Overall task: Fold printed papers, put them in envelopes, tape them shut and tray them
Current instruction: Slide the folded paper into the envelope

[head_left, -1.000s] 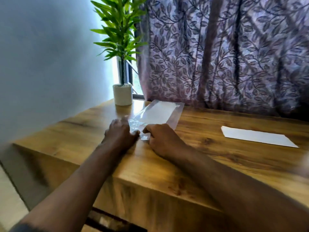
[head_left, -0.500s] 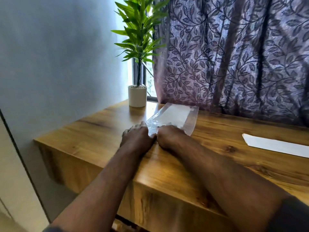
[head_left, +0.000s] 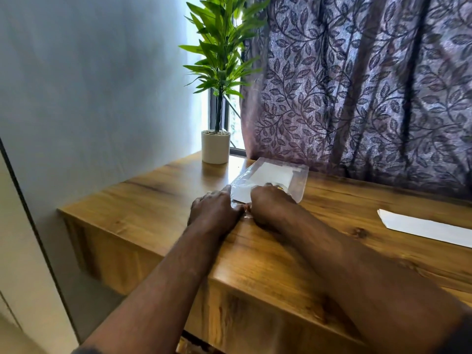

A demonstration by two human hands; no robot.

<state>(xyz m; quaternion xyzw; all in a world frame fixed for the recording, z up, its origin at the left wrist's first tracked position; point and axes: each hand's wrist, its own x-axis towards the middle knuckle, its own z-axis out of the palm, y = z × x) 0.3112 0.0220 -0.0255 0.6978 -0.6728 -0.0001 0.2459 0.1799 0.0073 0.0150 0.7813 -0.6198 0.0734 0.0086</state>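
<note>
1. I'm watching the left hand (head_left: 215, 210) and right hand (head_left: 270, 204) curling down and pinching the near end of the envelope (head_left: 298, 182).
2. The envelope is lying on the tabletop (head_left: 153, 205), holding a folded paper (head_left: 268, 173).
3. I'm judging this one filled but not yet taped. A second paper (head_left: 424, 227) is waiting rightward, and no tape or tray is showing.
</note>
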